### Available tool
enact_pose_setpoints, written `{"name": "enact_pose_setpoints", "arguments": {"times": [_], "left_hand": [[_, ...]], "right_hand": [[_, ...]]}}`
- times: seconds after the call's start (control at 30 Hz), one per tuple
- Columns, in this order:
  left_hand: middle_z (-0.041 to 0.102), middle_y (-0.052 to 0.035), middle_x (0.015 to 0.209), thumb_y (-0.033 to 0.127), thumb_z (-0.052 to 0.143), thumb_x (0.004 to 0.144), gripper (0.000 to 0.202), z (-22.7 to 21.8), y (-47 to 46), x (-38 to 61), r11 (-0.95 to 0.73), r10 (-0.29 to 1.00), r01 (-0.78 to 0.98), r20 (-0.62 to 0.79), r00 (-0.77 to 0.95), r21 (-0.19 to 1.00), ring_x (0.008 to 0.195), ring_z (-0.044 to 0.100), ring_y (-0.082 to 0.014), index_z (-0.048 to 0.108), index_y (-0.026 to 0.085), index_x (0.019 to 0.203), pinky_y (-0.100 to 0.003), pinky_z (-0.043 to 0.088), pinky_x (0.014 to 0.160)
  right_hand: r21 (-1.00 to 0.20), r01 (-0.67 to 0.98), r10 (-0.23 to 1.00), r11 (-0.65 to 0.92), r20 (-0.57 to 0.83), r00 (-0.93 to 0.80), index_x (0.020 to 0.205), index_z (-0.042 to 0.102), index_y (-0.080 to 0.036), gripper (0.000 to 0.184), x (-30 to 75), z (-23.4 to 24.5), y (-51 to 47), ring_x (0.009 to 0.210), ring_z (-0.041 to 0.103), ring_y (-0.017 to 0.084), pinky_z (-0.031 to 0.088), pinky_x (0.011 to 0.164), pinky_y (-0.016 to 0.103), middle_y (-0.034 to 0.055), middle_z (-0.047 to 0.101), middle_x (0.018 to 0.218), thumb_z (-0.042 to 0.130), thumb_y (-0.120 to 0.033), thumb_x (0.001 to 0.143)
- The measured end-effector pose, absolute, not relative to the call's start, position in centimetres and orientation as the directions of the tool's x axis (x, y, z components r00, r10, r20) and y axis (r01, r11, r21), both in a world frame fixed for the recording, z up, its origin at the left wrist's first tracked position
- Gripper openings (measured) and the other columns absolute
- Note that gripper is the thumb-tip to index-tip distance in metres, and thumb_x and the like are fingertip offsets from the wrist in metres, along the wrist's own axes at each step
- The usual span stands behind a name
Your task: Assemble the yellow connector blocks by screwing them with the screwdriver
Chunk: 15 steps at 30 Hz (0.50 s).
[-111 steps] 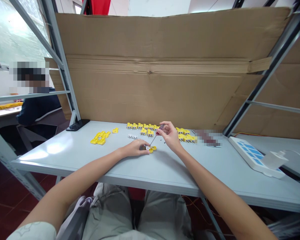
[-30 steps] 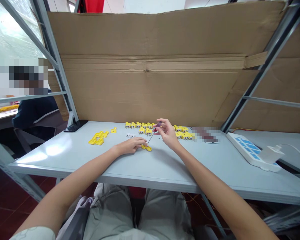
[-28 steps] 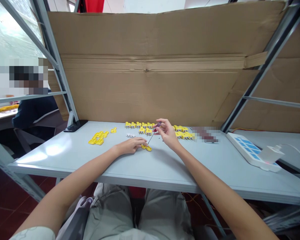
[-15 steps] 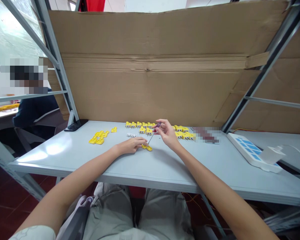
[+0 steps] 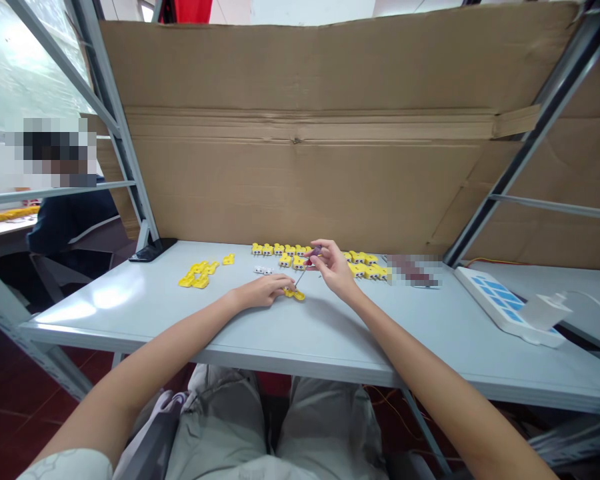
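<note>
My left hand point(image 5: 263, 291) rests on the grey table point(image 5: 330, 333), its fingers pressing a small yellow connector point(image 5: 295, 294) flat against the surface. My right hand point(image 5: 334, 267) pinches the dark red handle of a small screwdriver point(image 5: 307, 263). The tool's thin shaft slants down to the left, and its tip sits on the yellow connector.
A row of yellow connectors point(image 5: 325, 259) runs along the back by the cardboard wall point(image 5: 300, 133). More yellow parts point(image 5: 200, 273) and small white pieces point(image 5: 264, 270) lie to the left. A black phone point(image 5: 153, 249) and a white-and-blue power strip point(image 5: 500, 303) flank them. Another person point(image 5: 65, 213) sits at far left.
Both hands stay in nearly the same place. The screwdriver stays on the connector; only the view has shifted slightly.
</note>
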<state>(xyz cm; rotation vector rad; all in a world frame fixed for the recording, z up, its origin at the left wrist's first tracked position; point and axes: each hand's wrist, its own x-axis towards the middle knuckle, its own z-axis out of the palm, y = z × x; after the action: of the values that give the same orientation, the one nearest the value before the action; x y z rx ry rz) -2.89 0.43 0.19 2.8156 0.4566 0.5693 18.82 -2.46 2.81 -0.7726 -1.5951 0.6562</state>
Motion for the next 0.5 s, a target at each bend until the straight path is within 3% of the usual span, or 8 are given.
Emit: {"name": "enact_pose_setpoints", "arguments": {"times": [0.5], "left_hand": [[0.058,-0.0108,0.126,0.002,0.044,0.087,0.036,0.04,0.68,-2.86,-0.923,0.347,0.249,0.352,0.869,0.293,0.119,0.053,-0.0201,0.059,0.017,0.115,-0.035,0.041,0.103]], "right_hand": [[-0.782,0.155,0.795,0.604,0.604,-0.055,0.108,0.049,-0.025,0.039,18.93,2.84,-2.46,0.081,0.066,0.019,0.061,0.069,0.04,0.0031,0.063,0.089,0.062,-0.049,0.08]]}}
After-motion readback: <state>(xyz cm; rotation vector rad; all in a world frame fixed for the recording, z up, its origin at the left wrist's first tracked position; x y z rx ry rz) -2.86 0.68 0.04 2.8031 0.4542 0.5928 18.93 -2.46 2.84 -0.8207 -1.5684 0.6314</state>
